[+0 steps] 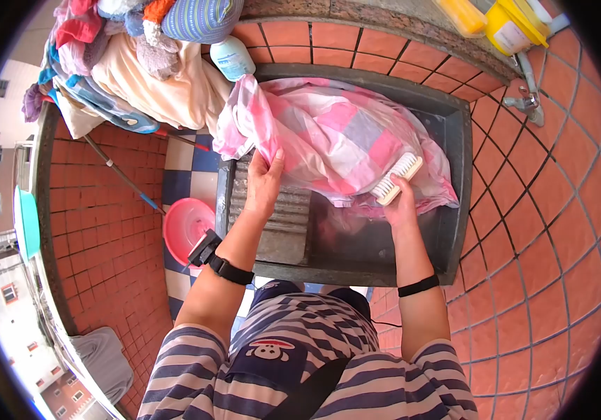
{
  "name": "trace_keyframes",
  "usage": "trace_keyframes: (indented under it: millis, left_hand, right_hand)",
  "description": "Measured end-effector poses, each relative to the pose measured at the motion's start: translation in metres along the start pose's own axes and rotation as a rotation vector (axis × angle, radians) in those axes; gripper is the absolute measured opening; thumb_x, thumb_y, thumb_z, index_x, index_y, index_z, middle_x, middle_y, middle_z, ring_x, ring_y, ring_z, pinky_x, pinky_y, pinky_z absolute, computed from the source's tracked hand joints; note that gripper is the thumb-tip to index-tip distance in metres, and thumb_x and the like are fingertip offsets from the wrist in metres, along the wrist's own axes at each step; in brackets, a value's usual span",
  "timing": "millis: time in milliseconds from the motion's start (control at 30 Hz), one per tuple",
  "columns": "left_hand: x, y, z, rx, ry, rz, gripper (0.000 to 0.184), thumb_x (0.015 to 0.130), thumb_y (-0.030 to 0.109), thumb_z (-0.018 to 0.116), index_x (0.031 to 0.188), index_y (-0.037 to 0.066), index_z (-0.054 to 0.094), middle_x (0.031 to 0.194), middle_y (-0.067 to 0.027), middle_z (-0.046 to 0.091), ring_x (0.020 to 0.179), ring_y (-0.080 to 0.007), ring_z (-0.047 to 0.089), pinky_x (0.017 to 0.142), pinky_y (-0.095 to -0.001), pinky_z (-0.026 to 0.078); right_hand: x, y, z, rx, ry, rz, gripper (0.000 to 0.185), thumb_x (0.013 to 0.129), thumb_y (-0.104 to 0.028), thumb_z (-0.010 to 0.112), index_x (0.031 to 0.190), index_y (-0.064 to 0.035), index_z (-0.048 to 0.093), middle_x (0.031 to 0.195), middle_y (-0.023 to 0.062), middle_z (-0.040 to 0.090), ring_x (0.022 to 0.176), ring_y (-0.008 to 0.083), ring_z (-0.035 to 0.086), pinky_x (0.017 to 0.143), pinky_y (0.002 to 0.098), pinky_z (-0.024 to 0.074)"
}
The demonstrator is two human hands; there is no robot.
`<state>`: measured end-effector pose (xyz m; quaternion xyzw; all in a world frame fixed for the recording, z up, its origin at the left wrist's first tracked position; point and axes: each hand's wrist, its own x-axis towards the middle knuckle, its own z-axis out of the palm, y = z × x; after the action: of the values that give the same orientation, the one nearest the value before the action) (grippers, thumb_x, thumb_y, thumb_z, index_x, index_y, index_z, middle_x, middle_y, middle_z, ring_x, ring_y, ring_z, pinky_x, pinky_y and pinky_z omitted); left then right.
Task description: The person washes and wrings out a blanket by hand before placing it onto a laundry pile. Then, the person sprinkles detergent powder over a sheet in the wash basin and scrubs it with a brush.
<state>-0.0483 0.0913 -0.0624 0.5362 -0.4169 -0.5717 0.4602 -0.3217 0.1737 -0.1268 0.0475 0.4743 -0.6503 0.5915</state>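
A wet pink, white and grey checked cloth (342, 133) lies bunched across the dark stone sink (458, 168), its left end over the ribbed washboard (272, 224). My left hand (264, 183) has its fingers closed on the edge of the cloth near the washboard's top. In my right hand (400, 203) is a cream scrub brush (397, 179), held by its side, over the right part of the cloth. The brush's white bristles point up and to the left. Some water shows in the sink beneath the cloth.
A white and blue bottle (232, 59) stands behind the sink's left corner, beside a heap of clothes (153, 70). Below on the floor is a pink basin (187, 227). A tap (528, 105) and a yellow tub (514, 28) are at the upper right.
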Motion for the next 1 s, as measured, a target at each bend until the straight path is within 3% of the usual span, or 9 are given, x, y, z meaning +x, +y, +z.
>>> trace_keyframes:
  millis: [233, 333, 400, 533, 600, 733, 833, 867, 1000]
  left_hand:
    - [-0.05, 0.078, -0.019, -0.236, 0.074, 0.136, 0.037, 0.096, 0.028, 0.053, 0.121, 0.001, 0.053, 0.113, -0.0054, 0.06, 0.101, -0.0124, 0.057, 0.088, -0.0278, 0.045]
    - [-0.076, 0.041, -0.049, -0.026, 0.193, -0.026, 0.04, 0.095, 0.029, 0.054, 0.122, 0.0, 0.053, 0.113, -0.0052, 0.06, 0.103, -0.0127, 0.053, 0.09, -0.0267, 0.041]
    - [-0.098, 0.009, -0.065, 0.068, 0.208, -0.202, 0.042, 0.095, 0.03, 0.054, 0.124, -0.001, 0.053, 0.113, -0.0057, 0.059, 0.108, -0.0135, 0.05, 0.094, -0.027, 0.037]
    - [-0.124, -0.023, -0.098, 0.049, 0.193, -0.155, 0.044, 0.097, 0.036, 0.048, 0.121, 0.0, 0.052, 0.11, -0.0085, 0.061, 0.102, -0.0167, 0.056, 0.089, -0.0282, 0.043]
    - [-0.122, 0.043, -0.073, -0.333, 0.304, -0.174, 0.044, 0.098, 0.039, 0.043, 0.117, 0.001, 0.054, 0.108, -0.0102, 0.061, 0.095, -0.0185, 0.061, 0.083, -0.0294, 0.048]
    - [-0.134, 0.033, -0.096, -0.211, 0.31, -0.128, 0.038, 0.097, 0.037, 0.048, 0.109, 0.003, 0.06, 0.102, -0.0064, 0.063, 0.092, -0.0137, 0.059, 0.083, -0.0281, 0.046]
    - [-0.139, -0.01, -0.116, -0.108, 0.336, -0.184, 0.033, 0.096, 0.035, 0.051, 0.101, 0.005, 0.064, 0.091, -0.0013, 0.064, 0.078, -0.0063, 0.055, 0.072, -0.0218, 0.044]
    - [-0.138, -0.017, -0.126, -0.04, 0.324, -0.284, 0.03, 0.096, 0.034, 0.052, 0.096, 0.006, 0.064, 0.083, 0.0012, 0.062, 0.07, -0.0046, 0.052, 0.064, -0.0207, 0.041]
    - [-0.135, 0.001, -0.119, -0.081, 0.443, -0.357, 0.029, 0.096, 0.031, 0.052, 0.078, 0.01, 0.061, 0.06, 0.0086, 0.049, 0.051, -0.0011, 0.037, 0.044, -0.0206, 0.027]
  right_hand:
    - [-0.002, -0.087, 0.019, -0.018, 0.024, -0.19, 0.037, 0.074, -0.016, 0.068, 0.107, -0.0069, 0.056, 0.089, 0.0043, 0.06, 0.077, 0.0177, 0.061, 0.06, 0.0343, 0.0506]
    - [-0.009, -0.064, 0.018, -0.787, 0.158, -0.41, 0.031, 0.071, -0.013, 0.069, 0.097, 0.002, 0.062, 0.079, 0.0116, 0.065, 0.062, 0.0189, 0.063, 0.053, 0.0309, 0.051]
    - [-0.041, -0.008, 0.063, -1.119, 0.042, -0.62, 0.052, 0.073, -0.016, 0.068, 0.115, 0.0088, 0.051, 0.094, 0.0216, 0.062, 0.085, 0.0297, 0.063, 0.075, 0.0404, 0.0499]
    - [-0.113, 0.109, 0.132, -1.26, -0.524, -0.926, 0.081, 0.076, -0.036, 0.072, 0.142, -0.0074, 0.033, 0.098, 0.0234, 0.049, 0.085, 0.0385, 0.051, 0.08, 0.0448, 0.043]
    - [-0.106, 0.128, 0.125, -1.368, -0.789, -1.111, 0.071, 0.076, -0.036, 0.071, 0.14, -0.0346, 0.039, 0.09, 0.0141, 0.042, 0.082, 0.0334, 0.051, 0.076, 0.0438, 0.0438]
    - [0.034, 0.027, -0.018, -1.983, -0.01, -0.761, 0.061, 0.081, -0.03, 0.065, 0.137, -0.0314, 0.043, 0.087, 0.0194, 0.052, 0.076, 0.0332, 0.052, 0.071, 0.0443, 0.0448]
    - [0.035, 0.042, 0.007, -1.946, 0.248, -0.647, 0.055, 0.086, -0.035, 0.06, 0.137, -0.0253, 0.044, 0.096, 0.0235, 0.054, 0.082, 0.035, 0.054, 0.074, 0.0443, 0.0457]
    - [0.021, 0.062, 0.037, -1.258, -0.004, -0.474, 0.059, 0.085, -0.036, 0.061, 0.138, -0.0199, 0.043, 0.098, 0.0241, 0.052, 0.087, 0.037, 0.054, 0.079, 0.0454, 0.0436]
    - [-0.106, 0.143, 0.133, -1.258, -0.673, -0.933, 0.062, 0.079, -0.038, 0.068, 0.136, -0.0248, 0.048, 0.095, 0.0202, 0.049, 0.086, 0.0356, 0.053, 0.079, 0.0437, 0.0444]
